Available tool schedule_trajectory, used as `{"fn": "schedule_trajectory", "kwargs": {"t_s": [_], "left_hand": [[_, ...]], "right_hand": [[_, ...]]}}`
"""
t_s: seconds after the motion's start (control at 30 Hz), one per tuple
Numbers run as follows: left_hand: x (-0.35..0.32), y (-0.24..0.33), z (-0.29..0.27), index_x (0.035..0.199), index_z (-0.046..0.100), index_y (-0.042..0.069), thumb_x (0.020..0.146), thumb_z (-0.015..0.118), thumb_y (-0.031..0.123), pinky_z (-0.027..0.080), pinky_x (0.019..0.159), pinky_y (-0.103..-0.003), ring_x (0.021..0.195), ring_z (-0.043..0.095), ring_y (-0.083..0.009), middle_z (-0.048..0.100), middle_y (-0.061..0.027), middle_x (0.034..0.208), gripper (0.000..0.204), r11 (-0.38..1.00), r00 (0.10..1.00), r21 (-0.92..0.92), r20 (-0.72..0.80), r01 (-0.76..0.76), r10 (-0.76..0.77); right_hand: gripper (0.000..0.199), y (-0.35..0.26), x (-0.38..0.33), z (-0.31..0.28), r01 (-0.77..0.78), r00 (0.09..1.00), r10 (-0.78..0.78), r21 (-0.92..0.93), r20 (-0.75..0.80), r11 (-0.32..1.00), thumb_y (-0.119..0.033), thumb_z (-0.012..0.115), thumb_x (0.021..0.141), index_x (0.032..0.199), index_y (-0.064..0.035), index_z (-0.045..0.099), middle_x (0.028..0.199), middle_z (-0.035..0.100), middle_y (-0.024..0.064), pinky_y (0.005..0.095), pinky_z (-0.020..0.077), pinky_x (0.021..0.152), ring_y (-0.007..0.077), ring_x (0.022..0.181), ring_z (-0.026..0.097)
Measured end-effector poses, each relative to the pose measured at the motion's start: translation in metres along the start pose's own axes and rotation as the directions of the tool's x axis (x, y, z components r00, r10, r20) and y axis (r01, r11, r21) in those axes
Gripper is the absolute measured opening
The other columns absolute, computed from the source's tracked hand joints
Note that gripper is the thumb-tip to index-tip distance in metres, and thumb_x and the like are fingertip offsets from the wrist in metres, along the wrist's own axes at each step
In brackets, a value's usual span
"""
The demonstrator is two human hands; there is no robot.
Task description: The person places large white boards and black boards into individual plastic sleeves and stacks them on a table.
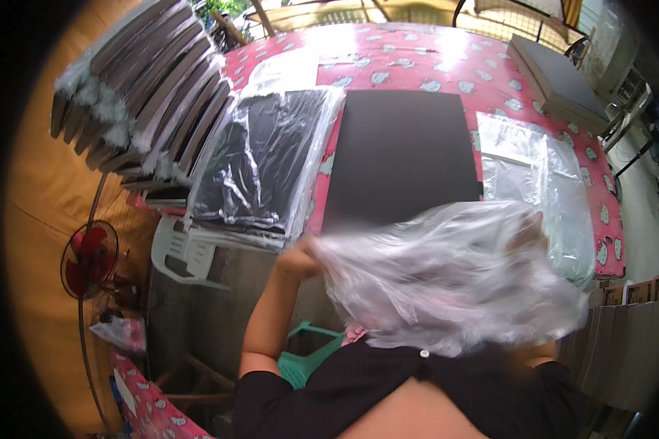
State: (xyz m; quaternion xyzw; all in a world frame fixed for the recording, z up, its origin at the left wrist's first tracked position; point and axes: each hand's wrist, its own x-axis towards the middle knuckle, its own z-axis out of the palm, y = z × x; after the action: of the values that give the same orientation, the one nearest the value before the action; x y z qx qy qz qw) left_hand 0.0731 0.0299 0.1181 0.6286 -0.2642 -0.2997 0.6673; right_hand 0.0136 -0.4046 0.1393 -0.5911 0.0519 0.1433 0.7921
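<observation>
A large clear plastic bag, smeared by motion, is spread between my two hands in front of my chest. My left hand is closed on its left edge. At the bag's right side, my right hand grips the plastic and is partly covered by it. Just beyond the bag, a flat dark grey board lies on the table, its near edge hidden by the plastic. To its left lies a stack of dark boards in clear plastic. Flat clear plastic bags lie to its right.
The table has a pink patterned cover. Many plastic-wrapped boards are piled at the left, and more dark boards lie at the far right. A white plastic chair, red fan and green stool stand nearby. Cartons are at lower right.
</observation>
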Motion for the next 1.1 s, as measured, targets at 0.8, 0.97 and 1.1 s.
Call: {"fn": "schedule_trajectory", "kwargs": {"t_s": [0.8, 0.97, 1.1], "left_hand": [[0.015, -0.087, 0.017, 0.084, 0.058, 0.003, 0.084, 0.054, 0.023, 0.039, 0.071, -0.028, 0.076, 0.051, -0.0182, 0.056, -0.0068, 0.085, 0.021, 0.999, 0.365, -0.018, -0.931, -0.041, -0.002], [0.034, -0.1, 0.027, 0.077, 0.056, 0.0, 0.079, 0.056, 0.024, 0.041, 0.076, -0.032, 0.097, 0.054, -0.0302, 0.043, -0.0257, 0.119, 0.023, 0.867, 0.318, 0.342, -0.92, 0.363, 0.23], [0.044, -0.081, 0.037, 0.077, 0.056, 0.001, 0.078, 0.057, 0.025, 0.039, 0.082, -0.034, 0.107, 0.046, -0.0362, 0.034, -0.0295, 0.123, 0.024, 0.892, 0.337, 0.255, -0.933, 0.372, 0.127]], "right_hand": [[0.029, 0.062, 0.06, -0.004, -0.14, 0.867, -0.259, -0.708, -0.425, 0.692, -0.01, 0.063, 0.068, 0.094, -0.0004, 0.054, 0.076, 0.059, 0.0109, 0.0304, 0.0449, 0.067, 0.0209, 0.072, 0.058], [0.04, 0.056, 0.067, 0.031, -0.446, 0.794, -0.375, -0.878, -0.478, 0.175, -0.026, 0.061, 0.07, 0.102, -0.0029, 0.055, 0.09, 0.057, 0.0198, 0.0393, 0.0441, 0.075, 0.0345, 0.086, 0.056], [0.04, 0.052, 0.07, 0.02, -0.501, 0.819, -0.288, -0.863, -0.496, 0.061, -0.029, 0.061, 0.071, 0.101, -0.003, 0.057, 0.1, 0.054, 0.0193, 0.0385, 0.0439, 0.077, 0.0329, 0.089, 0.055]]}}
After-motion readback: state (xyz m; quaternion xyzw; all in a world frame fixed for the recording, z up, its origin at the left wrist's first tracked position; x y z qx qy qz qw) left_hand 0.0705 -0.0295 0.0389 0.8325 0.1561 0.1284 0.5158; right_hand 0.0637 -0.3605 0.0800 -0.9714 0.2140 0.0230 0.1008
